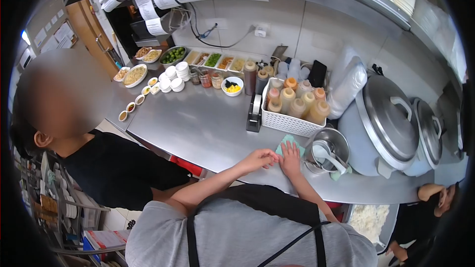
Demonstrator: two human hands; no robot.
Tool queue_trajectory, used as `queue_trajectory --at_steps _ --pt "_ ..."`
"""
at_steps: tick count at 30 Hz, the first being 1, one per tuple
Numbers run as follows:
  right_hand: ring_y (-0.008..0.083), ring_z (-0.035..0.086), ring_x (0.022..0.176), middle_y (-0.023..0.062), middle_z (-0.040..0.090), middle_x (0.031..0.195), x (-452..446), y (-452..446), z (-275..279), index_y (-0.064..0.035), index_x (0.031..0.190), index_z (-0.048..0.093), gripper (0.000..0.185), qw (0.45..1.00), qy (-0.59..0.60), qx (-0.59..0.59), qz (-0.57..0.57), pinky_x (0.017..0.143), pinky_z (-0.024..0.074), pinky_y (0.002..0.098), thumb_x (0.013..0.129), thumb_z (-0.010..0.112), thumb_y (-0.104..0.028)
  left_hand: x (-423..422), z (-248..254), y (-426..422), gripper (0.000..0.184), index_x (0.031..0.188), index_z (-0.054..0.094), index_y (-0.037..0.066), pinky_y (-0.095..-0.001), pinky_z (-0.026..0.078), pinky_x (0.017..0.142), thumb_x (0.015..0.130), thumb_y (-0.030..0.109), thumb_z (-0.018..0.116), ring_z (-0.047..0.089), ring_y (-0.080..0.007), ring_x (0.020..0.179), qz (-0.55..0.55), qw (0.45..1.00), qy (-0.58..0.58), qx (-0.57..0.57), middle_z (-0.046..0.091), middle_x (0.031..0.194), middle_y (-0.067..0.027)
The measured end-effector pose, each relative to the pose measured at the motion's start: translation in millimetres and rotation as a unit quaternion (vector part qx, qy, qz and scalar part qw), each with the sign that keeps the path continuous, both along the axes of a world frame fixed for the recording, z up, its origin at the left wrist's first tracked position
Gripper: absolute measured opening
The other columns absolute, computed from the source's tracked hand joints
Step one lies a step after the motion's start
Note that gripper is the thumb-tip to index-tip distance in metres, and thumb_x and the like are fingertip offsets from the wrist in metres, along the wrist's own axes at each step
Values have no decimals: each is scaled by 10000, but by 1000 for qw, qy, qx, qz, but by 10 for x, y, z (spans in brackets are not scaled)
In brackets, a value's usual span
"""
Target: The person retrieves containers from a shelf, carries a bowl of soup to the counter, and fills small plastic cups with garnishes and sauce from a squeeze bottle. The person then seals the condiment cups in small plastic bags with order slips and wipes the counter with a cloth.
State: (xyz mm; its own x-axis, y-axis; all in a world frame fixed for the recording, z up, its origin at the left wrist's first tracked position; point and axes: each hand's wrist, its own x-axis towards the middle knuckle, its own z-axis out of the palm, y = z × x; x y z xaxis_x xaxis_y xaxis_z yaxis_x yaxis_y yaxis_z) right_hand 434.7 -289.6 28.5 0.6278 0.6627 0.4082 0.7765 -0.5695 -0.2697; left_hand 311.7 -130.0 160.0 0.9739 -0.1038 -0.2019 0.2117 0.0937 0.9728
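Note:
My right hand (pixel 290 159) lies flat, fingers spread, on a folded light-green cloth (pixel 284 147) on the steel counter (pixel 198 123). Just left of it, my left hand (pixel 259 160) hovers over the counter's front edge, its fingers loosely bent and nothing visible in them. Right of the cloth stands a metal pot (pixel 341 141) with a pale ladle (pixel 327 154) in it. Part of another green cloth (pixel 341 174) shows by the pot's base. Behind the hands are a black tape dispenser (pixel 254 113) and a white basket (pixel 292 125) of squeeze bottles.
Two large lidded pots (pixel 383 118) stand on the right. Small white bowls (pixel 177 85), jars and topping trays (pixel 213 60) line the back left. A co-worker in black (pixel 118 173) stands at left; another person's arms (pixel 435 195) show at right, near a rice tray (pixel 371 220).

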Motion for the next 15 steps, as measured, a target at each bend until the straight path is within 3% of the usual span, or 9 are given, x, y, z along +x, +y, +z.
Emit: queue_trajectory --at_steps 3,5,9,11,15 --pt "367 332 1224 143 387 1315 -367 -317 -22 -97 1240 449 506 1000 11 -22 17 992 268 510 790 582 -286 42 -57 -84 196 1022 568 40 -273 462 733 874 131 478 553 -125 862 -12 1000 4 -19 598 965 -47" --pt "366 326 1230 146 376 1326 -609 -649 -9 -92 1237 449 485 993 37 -59 93 1002 268 492 793 580 -236 44 -82 -86 198 1022 568 38 -271 462 735 876 138 480 555 -125 861 -20 1000 4 -19 598 962 -45" --pt "364 319 1237 143 372 1331 -752 -1564 -76 -91 1239 451 470 988 93 -84 92 1009 268 477 798 568 -203 -82 -59 67 198 1021 567 37 -262 459 738 881 145 478 561 -125 864 13 999 29 1 597 960 -43" --pt "368 321 1234 141 379 1329 -779 -1872 -32 -94 1231 465 460 990 80 -114 24 1003 270 493 792 567 -187 -201 -77 180 196 1019 567 37 -261 458 740 881 143 476 563 -126 866 40 998 44 0 597 963 -44" --pt "374 326 1232 139 392 1320 -819 -1741 117 -126 1219 491 452 991 103 -80 20 985 272 535 779 577 -187 -389 -166 338 189 1013 565 35 -259 452 749 881 132 471 570 -127 870 88 994 68 3 595 972 -48"
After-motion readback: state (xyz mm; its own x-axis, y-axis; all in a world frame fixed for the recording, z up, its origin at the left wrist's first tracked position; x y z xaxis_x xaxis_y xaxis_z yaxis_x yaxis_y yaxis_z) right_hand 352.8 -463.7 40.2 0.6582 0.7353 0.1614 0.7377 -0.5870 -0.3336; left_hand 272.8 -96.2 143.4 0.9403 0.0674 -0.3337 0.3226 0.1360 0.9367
